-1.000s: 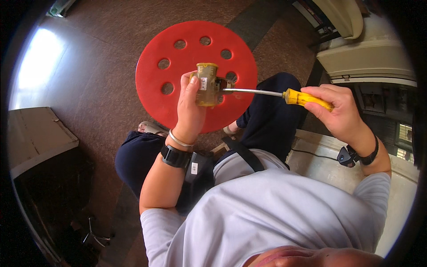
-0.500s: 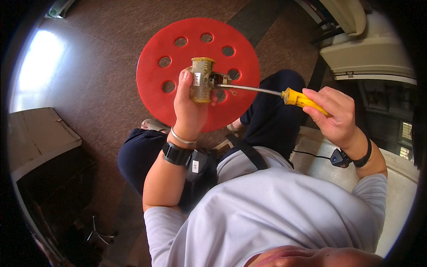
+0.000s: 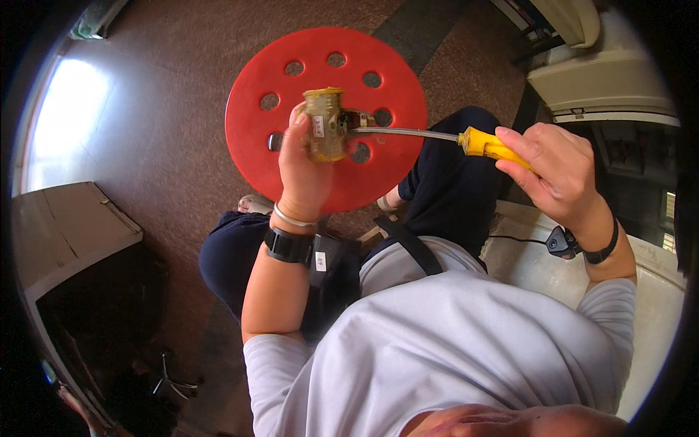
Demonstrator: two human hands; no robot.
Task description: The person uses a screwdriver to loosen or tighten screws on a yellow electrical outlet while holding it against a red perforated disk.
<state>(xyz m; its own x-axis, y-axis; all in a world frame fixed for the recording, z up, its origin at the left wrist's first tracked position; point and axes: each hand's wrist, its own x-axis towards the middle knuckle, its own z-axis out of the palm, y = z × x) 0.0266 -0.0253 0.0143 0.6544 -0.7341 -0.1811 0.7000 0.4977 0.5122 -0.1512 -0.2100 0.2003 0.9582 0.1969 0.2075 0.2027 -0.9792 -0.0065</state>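
Observation:
My left hand (image 3: 302, 175) is wrapped round a dull yellow, partly see-through cylindrical part (image 3: 328, 138) with a white label, its thumb along the side. The part is upright in view, above a red round stool. From its right side juts a small metal fitting (image 3: 360, 119). A screwdriver (image 3: 480, 142) with a yellow handle lies almost level between my hands; its long shaft reaches the fitting, but where exactly the tip sits is too blurred to tell. My right hand (image 3: 557, 167) grips the handle end between thumb and fingers.
The red stool top (image 3: 247, 138), ringed with round holes, stands in front of my knees. A pale box-like piece of furniture (image 3: 73, 226) is at the left. White panels (image 3: 604, 91) and a dark opening lie at the right. A small metal tripod-like stand (image 3: 172, 379) is at lower left.
The cylindrical part and my left hand have shifted slightly left and up. My right hand has moved a little right, and the screwdriver lies a bit more level.

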